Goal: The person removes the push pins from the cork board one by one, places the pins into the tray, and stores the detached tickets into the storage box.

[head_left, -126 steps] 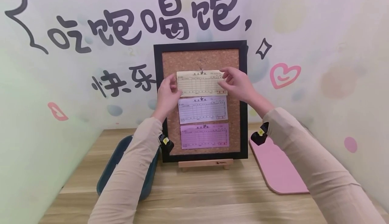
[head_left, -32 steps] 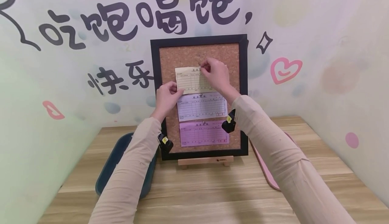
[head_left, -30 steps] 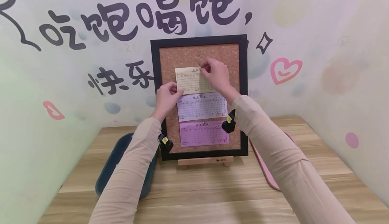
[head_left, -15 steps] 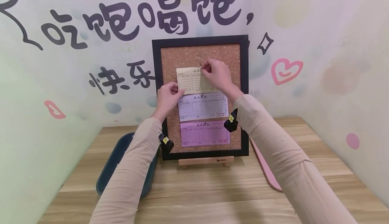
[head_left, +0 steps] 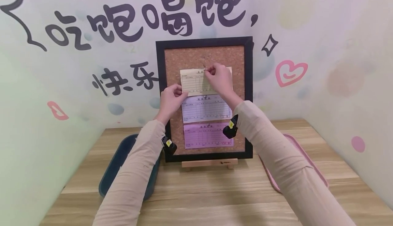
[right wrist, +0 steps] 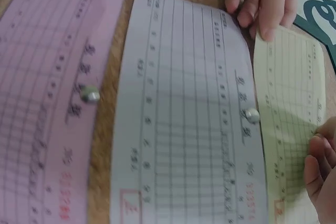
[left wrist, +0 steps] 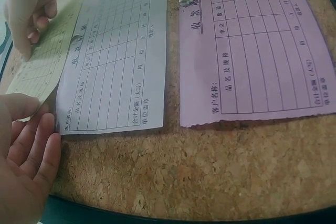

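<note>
A yellow receipt slip (head_left: 192, 82) hangs top on a black-framed cork board (head_left: 176, 57), above a white slip (head_left: 196, 110) and a purple slip (head_left: 201, 138). My left hand (head_left: 170, 100) pinches the yellow slip's lower left corner; in the left wrist view the thumb (left wrist: 21, 106) lies on its front, with fingers behind. At the slip's top middle, my right hand (head_left: 221, 79) pinches a pushpin, mostly hidden by the fingertips. Metal pushpins hold the other two slips: one pushpin (right wrist: 252, 115) on the white, another pushpin (right wrist: 90, 94) on the purple.
The board leans on a small wooden easel (head_left: 196, 164) on a wood-grain table (head_left: 196, 198). Left of it lies a dark teal tray (head_left: 107, 171), partly behind the left sleeve. A pink tray (head_left: 273, 181) is at right, partly covered by the right sleeve. A lettered wall stands behind.
Since the oldest frame, my right hand has left the yellow slip's right edge and moved left to the pin at its top. Over the last second both hands stay nearly in place.
</note>
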Demonstrator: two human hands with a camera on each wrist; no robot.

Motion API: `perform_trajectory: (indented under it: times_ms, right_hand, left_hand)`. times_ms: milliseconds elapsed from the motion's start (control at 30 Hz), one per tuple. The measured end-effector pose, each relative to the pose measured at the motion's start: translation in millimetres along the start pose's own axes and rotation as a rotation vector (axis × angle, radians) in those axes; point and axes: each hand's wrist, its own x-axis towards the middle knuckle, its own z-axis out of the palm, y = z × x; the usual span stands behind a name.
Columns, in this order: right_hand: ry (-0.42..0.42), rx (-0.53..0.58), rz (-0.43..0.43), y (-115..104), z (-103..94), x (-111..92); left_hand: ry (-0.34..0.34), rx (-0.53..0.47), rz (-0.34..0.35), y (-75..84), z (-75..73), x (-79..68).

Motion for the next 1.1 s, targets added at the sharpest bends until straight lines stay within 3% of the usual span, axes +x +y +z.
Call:
perform_trajectory:
  times_ms: [367, 1100]
  right_hand:
    - [0.054, 0.108, 0.042, 1.3, 11.5, -6.0]
    - [-0.024, 0.205, -0.033, 9.1, 0.2, -16.6]
  left_hand:
    - [-0.005, 0.005, -0.001, -0.4, 0.7, -2.0]
    - [0.017, -0.032, 0.016, -2.3, -4.0, -5.4]
